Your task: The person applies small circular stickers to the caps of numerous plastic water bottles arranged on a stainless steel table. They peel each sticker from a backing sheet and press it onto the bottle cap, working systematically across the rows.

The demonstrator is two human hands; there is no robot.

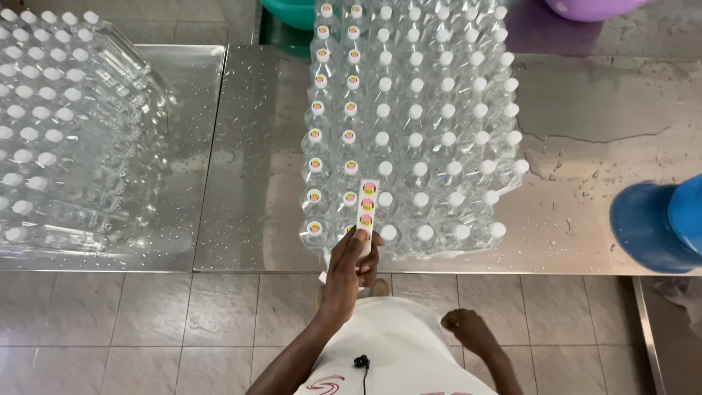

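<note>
The left hand [352,257] pinches the near end of a narrow white backing strip carrying round yellow-and-pink stickers [367,207], thumb on top, other fingers curled beneath. The strip's long axis runs toward twelve o'clock from the hand, its far end lying over the front rows of a block of clear plastic bottles with white caps [431,117]. The two columns at nine o'clock of the strip already wear stickers on their caps; the columns toward three o'clock show bare white caps, the nearest bare cap just beside the strip's lower end. The right hand [468,328] hangs loosely curled and holding nothing, at five o'clock of the left, well apart from the bottles, so the left is the nearer.

The bottles stand on a wet stainless steel surface [256,183]. A second batch of capped clear bottles [58,124] lies at ten o'clock, a blue plastic container [658,223] at three. Beige floor tiles [146,322] lie below.
</note>
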